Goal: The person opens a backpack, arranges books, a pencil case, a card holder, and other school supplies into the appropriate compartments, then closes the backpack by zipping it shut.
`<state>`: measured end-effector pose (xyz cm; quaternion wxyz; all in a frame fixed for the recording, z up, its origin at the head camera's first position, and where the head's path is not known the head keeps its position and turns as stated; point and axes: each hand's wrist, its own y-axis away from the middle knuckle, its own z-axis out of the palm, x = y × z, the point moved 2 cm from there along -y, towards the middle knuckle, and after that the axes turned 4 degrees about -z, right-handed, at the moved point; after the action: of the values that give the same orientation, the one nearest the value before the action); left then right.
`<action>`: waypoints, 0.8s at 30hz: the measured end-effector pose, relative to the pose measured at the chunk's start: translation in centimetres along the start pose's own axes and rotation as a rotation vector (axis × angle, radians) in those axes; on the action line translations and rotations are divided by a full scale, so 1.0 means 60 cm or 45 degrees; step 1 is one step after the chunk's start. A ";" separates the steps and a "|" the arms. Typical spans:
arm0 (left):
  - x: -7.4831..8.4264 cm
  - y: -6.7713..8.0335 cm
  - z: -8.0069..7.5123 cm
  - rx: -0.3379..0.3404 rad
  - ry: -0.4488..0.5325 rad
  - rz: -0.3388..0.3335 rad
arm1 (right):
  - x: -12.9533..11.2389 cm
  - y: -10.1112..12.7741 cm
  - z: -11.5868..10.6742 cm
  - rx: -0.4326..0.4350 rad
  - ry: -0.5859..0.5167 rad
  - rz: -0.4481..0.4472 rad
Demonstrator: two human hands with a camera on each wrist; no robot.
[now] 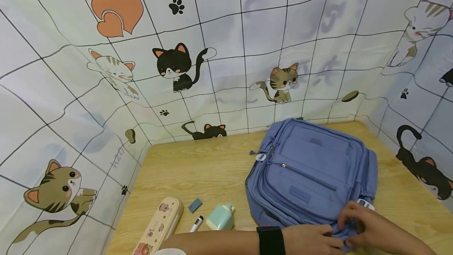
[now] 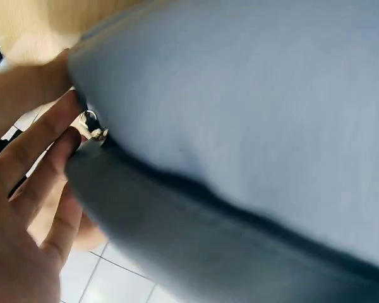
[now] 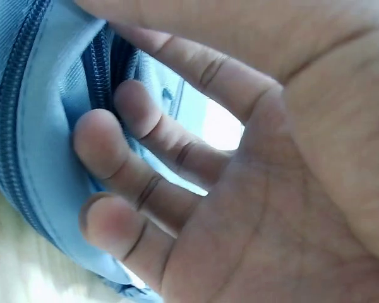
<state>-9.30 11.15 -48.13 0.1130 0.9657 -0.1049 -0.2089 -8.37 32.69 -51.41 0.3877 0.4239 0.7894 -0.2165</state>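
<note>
A blue backpack [image 1: 311, 168] lies on the table with its front pockets facing up. My left hand [image 1: 308, 240], below a black wristband, holds the edge of its lower right corner. In the left wrist view, the fingers [image 2: 50, 158] of that hand meet the fabric edge beside a small metal piece [image 2: 95, 123], too blurred to identify. My right hand [image 1: 376, 225] pinches the same corner from the right. The right wrist view shows its thumb and forefinger gripping the fabric by a dark blue zipper [image 3: 100, 69], the other fingers curled alongside.
Left of the backpack are a mint-green bottle-shaped container [image 1: 221, 217], a blue eraser [image 1: 195, 205], a white marker with a black cap [image 1: 196, 224] and a cream pencil case [image 1: 159, 225]. Cat-print cloth [image 1: 226, 70] surrounds the wooden table [image 1: 198, 168].
</note>
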 end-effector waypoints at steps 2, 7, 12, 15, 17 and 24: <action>-0.001 -0.005 0.008 0.035 -0.019 -0.020 | 0.000 -0.001 0.000 0.021 0.014 -0.079; -0.003 -0.014 0.008 0.023 -0.059 -0.044 | 0.002 -0.001 -0.001 0.025 -0.039 -0.199; -0.007 -0.007 0.011 -0.005 -0.102 -0.009 | 0.007 0.001 0.000 -0.015 -0.132 -0.149; -0.010 0.005 0.015 0.027 -0.050 0.016 | 0.008 0.000 0.000 -0.012 -0.122 -0.121; -0.011 0.012 0.019 0.047 0.006 0.027 | 0.009 -0.001 0.000 -0.011 -0.109 -0.082; -0.015 0.042 0.026 0.092 0.159 0.027 | 0.009 -0.007 0.000 -0.042 -0.118 0.035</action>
<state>-11.16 8.67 -48.51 0.0868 0.9791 -0.1154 -0.1432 -8.94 32.74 -51.84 0.4336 0.4179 0.7682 -0.2175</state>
